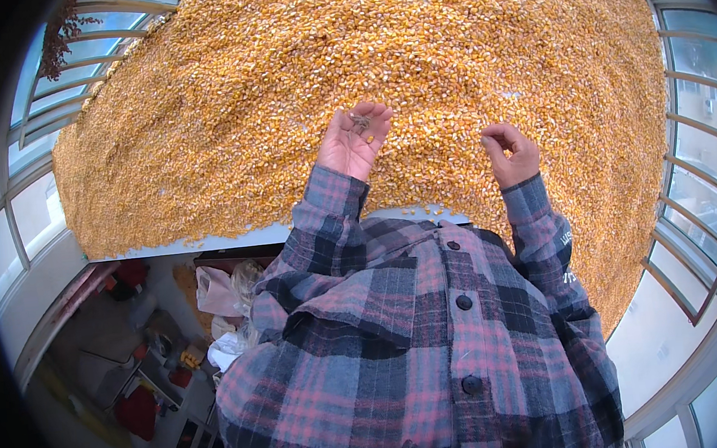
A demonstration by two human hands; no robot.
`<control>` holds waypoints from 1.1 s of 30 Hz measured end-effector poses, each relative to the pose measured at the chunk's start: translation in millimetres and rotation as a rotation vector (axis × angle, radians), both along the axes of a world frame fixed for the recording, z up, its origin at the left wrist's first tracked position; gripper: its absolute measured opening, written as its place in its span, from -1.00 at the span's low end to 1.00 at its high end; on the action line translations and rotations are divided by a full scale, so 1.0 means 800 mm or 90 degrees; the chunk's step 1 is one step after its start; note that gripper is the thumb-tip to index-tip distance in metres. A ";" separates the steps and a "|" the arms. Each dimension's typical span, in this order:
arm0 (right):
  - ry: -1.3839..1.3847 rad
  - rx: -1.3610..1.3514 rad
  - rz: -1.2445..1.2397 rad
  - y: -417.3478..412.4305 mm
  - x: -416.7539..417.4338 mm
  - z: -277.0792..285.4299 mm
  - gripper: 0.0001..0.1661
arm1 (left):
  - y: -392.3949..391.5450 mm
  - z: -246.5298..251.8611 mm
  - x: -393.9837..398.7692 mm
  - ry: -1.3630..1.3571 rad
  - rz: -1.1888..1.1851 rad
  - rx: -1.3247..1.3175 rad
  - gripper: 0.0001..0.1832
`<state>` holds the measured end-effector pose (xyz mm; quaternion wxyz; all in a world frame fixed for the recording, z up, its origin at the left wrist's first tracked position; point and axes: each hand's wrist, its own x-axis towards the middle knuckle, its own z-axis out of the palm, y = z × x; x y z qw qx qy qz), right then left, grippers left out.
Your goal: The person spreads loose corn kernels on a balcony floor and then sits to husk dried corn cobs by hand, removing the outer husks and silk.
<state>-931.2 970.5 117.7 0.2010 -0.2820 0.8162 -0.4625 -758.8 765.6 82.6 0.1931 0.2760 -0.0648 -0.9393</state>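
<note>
A thick layer of loose yellow corn kernels (pixel 246 106) spreads out before me. My left hand (pixel 351 144) is held palm up over it, fingers curled into a cup. In that cup lies a small clump of grey-brown dry chaff (pixel 360 123), with what looks like a single kernel (pixel 370 139) beside it. To the right, my right hand (pixel 514 156) hovers above the corn with thumb and forefinger tips pinched together. Nothing shows between those tips, though something tiny could be hidden there.
A white ledge (pixel 206 242) edges the corn nearest me. Barred windows (pixel 706 104) enclose both sides, and a dried reddish plant (pixel 58 39) hangs at upper left. Below the ledge, at lower left, are white plastic bags (pixel 221 293), a red cloth-like item (pixel 137 411) and other clutter.
</note>
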 end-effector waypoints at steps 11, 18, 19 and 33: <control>0.031 -0.105 0.089 -0.071 0.086 0.018 -0.75 | 0.051 0.041 -0.023 0.099 -0.001 0.058 -0.50; 0.028 -0.082 0.023 -0.045 0.066 0.018 -0.88 | 0.070 0.019 -0.038 0.148 -0.042 0.095 -0.69; 0.056 -0.075 0.000 -0.037 0.058 0.013 -0.89 | 0.074 0.019 -0.045 0.069 -0.047 0.046 -0.73; 0.256 0.382 -0.404 0.282 -0.188 -0.130 -0.26 | 0.082 -0.061 -0.195 -0.315 -0.282 -0.552 -0.55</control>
